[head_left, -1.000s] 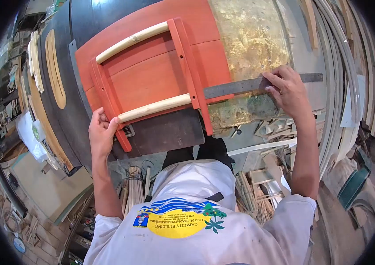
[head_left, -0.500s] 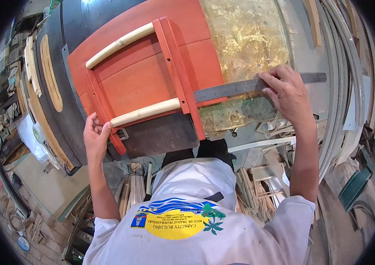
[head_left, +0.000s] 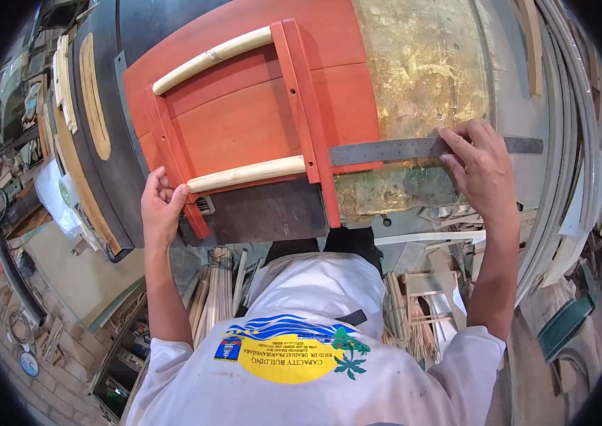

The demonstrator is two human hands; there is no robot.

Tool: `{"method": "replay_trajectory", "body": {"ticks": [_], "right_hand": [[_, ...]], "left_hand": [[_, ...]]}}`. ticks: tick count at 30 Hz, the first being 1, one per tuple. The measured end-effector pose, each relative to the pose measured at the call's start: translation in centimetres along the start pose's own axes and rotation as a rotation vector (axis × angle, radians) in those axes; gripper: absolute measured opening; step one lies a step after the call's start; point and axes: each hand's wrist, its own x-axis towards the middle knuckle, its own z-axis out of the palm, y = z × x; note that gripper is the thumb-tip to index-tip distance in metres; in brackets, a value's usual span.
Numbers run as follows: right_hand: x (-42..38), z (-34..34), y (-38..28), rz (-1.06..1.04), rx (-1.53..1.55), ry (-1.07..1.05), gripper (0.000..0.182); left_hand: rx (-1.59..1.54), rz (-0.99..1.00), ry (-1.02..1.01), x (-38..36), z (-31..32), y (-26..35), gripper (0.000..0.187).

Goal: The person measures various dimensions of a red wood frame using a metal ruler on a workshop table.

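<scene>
A red wooden frame [head_left: 304, 106] with two pale round rungs lies on a larger red panel [head_left: 343, 92]. My left hand [head_left: 162, 206] is closed on the frame's near left corner, thumb beside the end of the lower rung [head_left: 247, 175]. In my right hand [head_left: 482, 167], thumb and fingers pinch a dark steel ruler [head_left: 386, 151]. The ruler lies crosswise over the panel's right edge. Its left end meets the frame's right rail, near the lower rung. Part of the ruler is hidden under my right hand.
Under the panel is a worn, gold-stained board [head_left: 421, 64] on the bench. A dark board [head_left: 265, 211] shows at the near edge. Long curved strips [head_left: 563, 142] stand at right, and bundled sticks [head_left: 213, 284] are below. A pale slotted wooden piece [head_left: 92, 99] lies at left.
The whole view has shifted and turned slightly, so the frame and bench appear farther right. Both hands keep their holds, and the ruler's end stays at the frame's right rail.
</scene>
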Motion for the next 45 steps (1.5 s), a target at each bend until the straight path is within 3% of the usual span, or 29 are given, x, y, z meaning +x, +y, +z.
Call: {"method": "replay_trajectory", "body": {"ticks": [19, 25, 26, 30, 32, 34, 36, 38, 42, 44, 45], "right_hand": [[-0.1, -0.3, 0.2, -0.005, 0.028, 0.037, 0.039], [-0.7, -6.1, -2.0, 0.112, 0.103, 0.133, 0.032], [-0.9, -7.3, -2.9, 0.185, 0.180, 0.163, 0.029], [-1.3, -11.2, -8.9, 0.155, 0.184, 0.289, 0.028], [-1.2, -11.8, -13.0, 0.009, 0.348, 0.290, 0.026], [-0.6, -9.3, -18.4, -0.047, 0.712, 0.382, 0.022], [1.1, -7.9, -24.1, -0.223, 0.789, 0.404, 0.020], [2.4, -5.9, -29.3, -0.279, 0.890, 0.428, 0.019], [3.7, -2.9, -35.5, -0.310, 0.971, 0.443, 0.019], [4.4, -1.4, -36.7, -0.439, 0.879, 0.533, 0.019], [4.2, -2.0, -36.1, -0.383, 0.803, 0.500, 0.019]], "left_hand": [[-0.036, 0.011, 0.071, 0.0, 0.4, -0.1, 0.048], [0.012, 0.013, 0.099, -0.4, 0.5, 1.0, 0.048], [0.007, 0.017, 0.108, -0.6, 0.1, 0.9, 0.048], [-0.047, 0.100, 0.274, -1.8, -1.4, 2.5, 0.042], [-0.222, 0.280, 0.189, -3.3, -1.1, 6.0, 0.033], [-0.331, 0.414, 0.048, -5.6, -0.8, 10.7, 0.041], [-0.417, 0.603, -0.072, -7.4, -0.2, 14.4, 0.050], [-0.346, 0.762, -0.203, -8.8, -1.7, 16.1, 0.047], [-0.370, 0.670, -0.090, -11.0, -5.4, 15.8, 0.032], [-0.483, 0.700, -0.079, -10.7, -8.0, 14.1, 0.024], [-0.518, 0.730, -0.100, -10.1, -9.6, 12.9, 0.025]]}}
